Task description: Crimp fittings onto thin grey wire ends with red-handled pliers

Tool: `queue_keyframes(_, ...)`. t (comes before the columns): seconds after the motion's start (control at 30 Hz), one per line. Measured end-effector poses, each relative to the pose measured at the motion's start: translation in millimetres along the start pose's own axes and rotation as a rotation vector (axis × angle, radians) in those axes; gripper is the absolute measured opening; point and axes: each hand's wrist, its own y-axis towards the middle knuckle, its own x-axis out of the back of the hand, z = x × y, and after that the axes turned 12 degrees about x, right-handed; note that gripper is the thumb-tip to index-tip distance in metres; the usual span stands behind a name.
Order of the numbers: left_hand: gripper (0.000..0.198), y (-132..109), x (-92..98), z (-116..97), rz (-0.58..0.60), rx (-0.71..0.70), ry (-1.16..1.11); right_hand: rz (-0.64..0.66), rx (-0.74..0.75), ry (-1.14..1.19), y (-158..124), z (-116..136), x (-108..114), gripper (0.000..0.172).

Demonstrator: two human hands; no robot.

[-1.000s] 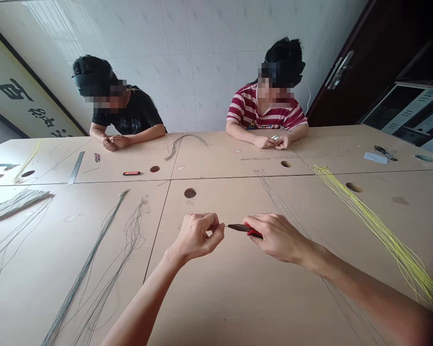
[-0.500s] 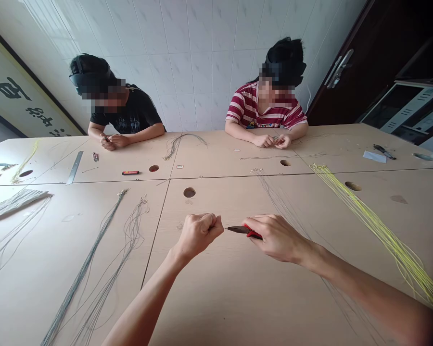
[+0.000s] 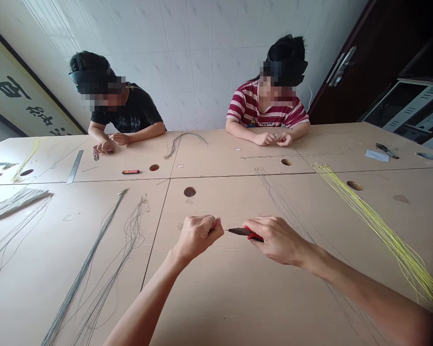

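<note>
My right hand (image 3: 274, 238) is closed around red-handled needle-nose pliers (image 3: 240, 231), whose dark jaws point left. Just left of the jaw tips, my left hand (image 3: 201, 234) is curled with thumb and forefinger pinched together. Something tiny and thin shows in the small gap between that pinch and the pliers' tips; what my left fingers hold is too small to name. Thin grey cords (image 3: 279, 202) with metal ends run under my right forearm. Another loose bundle of grey cords (image 3: 128, 250) lies left of my left arm.
Yellow cords (image 3: 368, 221) stretch along the right of the table (image 3: 202, 298). Further left lies a tight grey-green bundle (image 3: 94, 254). Across the table sit two people, with a steel ruler (image 3: 75, 166), a red-and-black marker (image 3: 131, 172) and round table holes (image 3: 189, 191) between us.
My hands and the pliers hold almost the same place. The person across at left has lowered a hand to the small red tool on the table. The view has shifted slightly.
</note>
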Motion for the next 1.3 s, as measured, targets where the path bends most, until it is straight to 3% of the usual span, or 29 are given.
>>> queue_keyframes(0.3,0.041,-1,1.0,-1,0.023,0.023,-0.002,-0.027,0.006,0.002,-1,1,-2,0.013)
queue_keyframes(0.6,0.039,-6,-3.2,3,0.118,0.182,-0.082,-0.037,-0.009,-0.044,-2,-4,-8,0.014)
queue_keyframes(0.73,0.029,-10,-0.9,0,0.19,0.248,-0.139,-0.062,-0.027,-0.083,-1,-6,-5,0.015)
queue_keyframes(0.87,0.005,-15,2.2,-3,0.206,0.326,-0.159,-0.083,-0.008,-0.106,3,-5,-2,0.015)
queue_keyframes(1.03,0.011,-17,1.7,-4,0.197,0.387,-0.207,-0.085,0.002,-0.092,9,-4,-4,0.015)
queue_keyframes(1.17,0.018,-14,2.5,-10,0.159,0.58,-0.375,-0.196,0.063,0.069,12,-3,-3,0.006)
queue_keyframes(1.3,0.025,-9,4.6,-17,0.118,0.749,-0.516,-0.387,0.029,0.327,16,4,-1,0.011)
